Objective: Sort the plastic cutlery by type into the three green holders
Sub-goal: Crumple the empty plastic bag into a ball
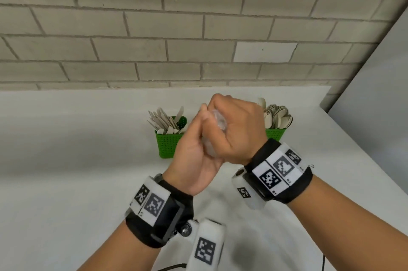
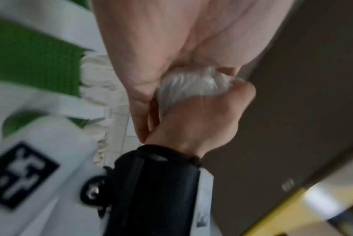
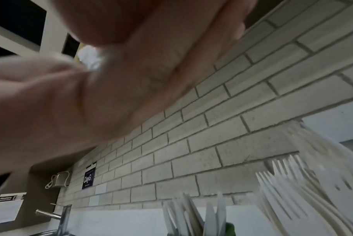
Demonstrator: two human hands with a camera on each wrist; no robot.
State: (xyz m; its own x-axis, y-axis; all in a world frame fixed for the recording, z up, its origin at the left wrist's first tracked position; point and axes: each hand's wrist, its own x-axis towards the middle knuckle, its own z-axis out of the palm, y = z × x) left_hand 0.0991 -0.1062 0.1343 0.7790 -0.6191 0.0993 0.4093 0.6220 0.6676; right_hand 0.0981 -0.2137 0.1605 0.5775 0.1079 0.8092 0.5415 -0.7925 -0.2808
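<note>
Both hands raised over the white tabletop (image 1: pixel 66 160), left hand (image 1: pixel 194 160) and right hand (image 1: pixel 238 129) pressed together, each grip curled tight on a crumpled clear wrapper (image 1: pixel 217 121). At 10 o'clock of the hands, knives (image 1: pixel 164 120) upright in a green holder (image 1: pixel 165 144). At 2 o'clock, spoons (image 1: pixel 278 116) in another holder (image 1: pixel 274 133).

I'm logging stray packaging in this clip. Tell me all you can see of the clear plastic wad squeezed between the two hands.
The clear plastic wad looks like thin, glossy, see-through film, crumpled into a wrinkled ball. The right hand curls its fingers round it from above, and the left hand presses against it from below and beside. It is held in the air above the white counter, in front of the green holders. Most of it is hidden by the hands; whether it is a bag or a wrapper cannot be told.
</note>
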